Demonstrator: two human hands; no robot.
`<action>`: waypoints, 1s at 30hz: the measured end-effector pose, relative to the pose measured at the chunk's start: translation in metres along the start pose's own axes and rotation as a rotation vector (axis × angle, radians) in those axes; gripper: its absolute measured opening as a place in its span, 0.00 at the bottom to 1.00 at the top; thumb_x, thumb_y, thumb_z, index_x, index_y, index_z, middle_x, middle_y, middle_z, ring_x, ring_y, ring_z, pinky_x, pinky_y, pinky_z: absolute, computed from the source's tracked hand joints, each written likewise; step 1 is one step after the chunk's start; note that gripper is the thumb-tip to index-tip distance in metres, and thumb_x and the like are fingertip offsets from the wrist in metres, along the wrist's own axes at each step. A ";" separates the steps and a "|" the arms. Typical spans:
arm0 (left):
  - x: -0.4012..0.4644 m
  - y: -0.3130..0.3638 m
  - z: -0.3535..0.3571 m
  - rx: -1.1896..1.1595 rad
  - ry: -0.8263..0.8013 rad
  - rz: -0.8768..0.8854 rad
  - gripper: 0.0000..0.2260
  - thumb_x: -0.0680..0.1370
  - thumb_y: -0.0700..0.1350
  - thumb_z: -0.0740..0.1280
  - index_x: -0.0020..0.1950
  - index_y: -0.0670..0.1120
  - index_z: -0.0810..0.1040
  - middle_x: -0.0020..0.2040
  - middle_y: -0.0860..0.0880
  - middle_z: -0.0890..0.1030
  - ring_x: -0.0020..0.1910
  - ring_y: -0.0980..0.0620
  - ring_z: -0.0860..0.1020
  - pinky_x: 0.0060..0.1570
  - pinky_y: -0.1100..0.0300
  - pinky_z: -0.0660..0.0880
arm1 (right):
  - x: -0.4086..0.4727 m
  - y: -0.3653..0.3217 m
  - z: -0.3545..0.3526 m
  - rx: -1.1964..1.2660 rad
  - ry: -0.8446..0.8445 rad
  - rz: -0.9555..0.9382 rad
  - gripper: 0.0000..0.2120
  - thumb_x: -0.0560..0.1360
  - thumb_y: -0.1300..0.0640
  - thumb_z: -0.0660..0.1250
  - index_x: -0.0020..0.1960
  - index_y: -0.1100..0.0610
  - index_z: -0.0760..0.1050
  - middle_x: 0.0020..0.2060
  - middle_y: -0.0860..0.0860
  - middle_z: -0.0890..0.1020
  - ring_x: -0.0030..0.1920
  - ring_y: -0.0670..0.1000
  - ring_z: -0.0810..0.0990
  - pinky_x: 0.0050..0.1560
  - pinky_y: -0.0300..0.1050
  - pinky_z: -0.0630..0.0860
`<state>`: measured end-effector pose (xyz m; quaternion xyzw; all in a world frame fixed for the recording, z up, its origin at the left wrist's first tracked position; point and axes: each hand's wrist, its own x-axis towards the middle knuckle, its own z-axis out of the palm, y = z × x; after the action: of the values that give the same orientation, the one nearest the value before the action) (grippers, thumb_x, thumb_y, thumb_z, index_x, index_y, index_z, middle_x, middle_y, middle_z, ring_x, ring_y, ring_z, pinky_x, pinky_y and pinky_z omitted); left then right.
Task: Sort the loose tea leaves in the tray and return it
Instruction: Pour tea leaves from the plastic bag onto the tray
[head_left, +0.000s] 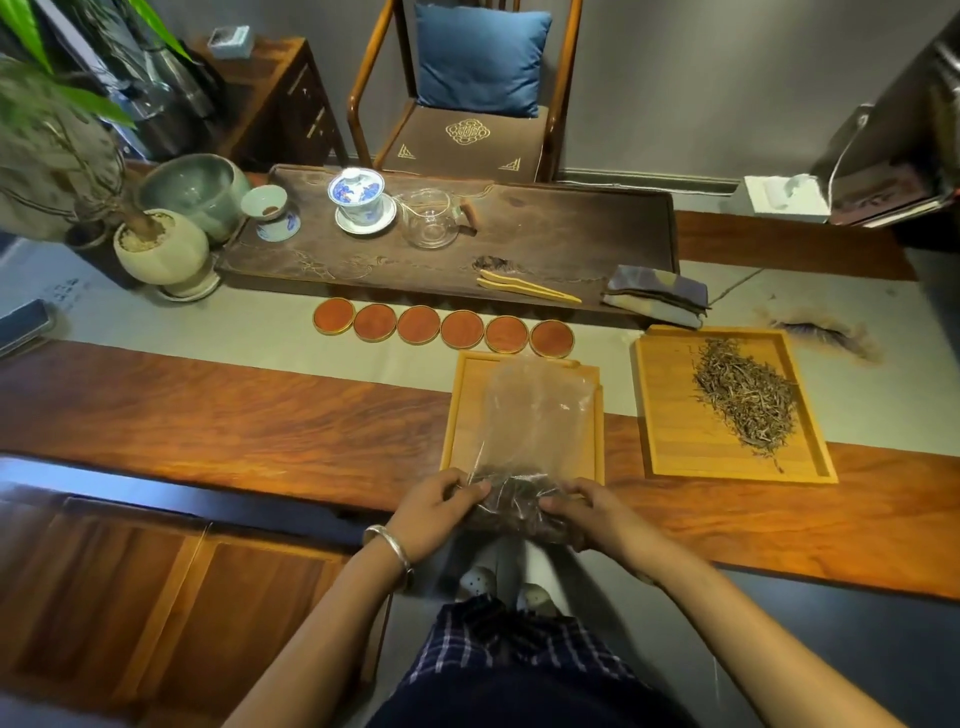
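We grip the clear plastic bag of dark tea with left hand and right hand over one pale bamboo tray, while loose brown leaves lie unbagged in the second tray.

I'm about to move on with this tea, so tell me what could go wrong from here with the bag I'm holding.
1. Both hands, left and right, grip the bag at the table edge; its tea end hangs past that edge, so a slip may drop tea on the floor.
2. The bag's other end lies limp over the near tray; tipping it could scatter leaves.
3. The far tray holds a loose pile that a sweeping arm might knock.
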<state>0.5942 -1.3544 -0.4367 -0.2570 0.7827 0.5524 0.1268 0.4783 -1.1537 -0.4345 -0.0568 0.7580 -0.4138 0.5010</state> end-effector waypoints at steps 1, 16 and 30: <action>0.000 -0.001 -0.001 -0.006 0.001 -0.007 0.12 0.78 0.52 0.64 0.38 0.47 0.75 0.32 0.54 0.75 0.30 0.62 0.72 0.33 0.68 0.68 | -0.001 -0.001 0.001 0.009 -0.003 -0.010 0.21 0.69 0.42 0.70 0.57 0.50 0.72 0.51 0.51 0.81 0.48 0.52 0.81 0.52 0.50 0.79; 0.011 0.012 -0.014 -0.052 0.104 0.094 0.20 0.76 0.56 0.65 0.34 0.41 0.74 0.29 0.51 0.70 0.28 0.56 0.68 0.29 0.70 0.63 | -0.007 -0.025 0.004 0.195 0.063 -0.048 0.19 0.74 0.43 0.65 0.58 0.55 0.74 0.54 0.48 0.80 0.39 0.49 0.83 0.40 0.41 0.80; 0.026 0.027 -0.019 -0.140 0.115 0.118 0.17 0.76 0.52 0.66 0.29 0.49 0.69 0.25 0.56 0.73 0.28 0.57 0.73 0.35 0.58 0.73 | -0.021 -0.027 0.007 0.169 0.304 -0.324 0.24 0.67 0.43 0.73 0.57 0.42 0.66 0.45 0.62 0.79 0.45 0.61 0.80 0.44 0.51 0.78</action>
<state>0.5591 -1.3718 -0.4209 -0.2499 0.7619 0.5968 0.0305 0.4858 -1.1649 -0.4018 -0.0724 0.7683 -0.5546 0.3112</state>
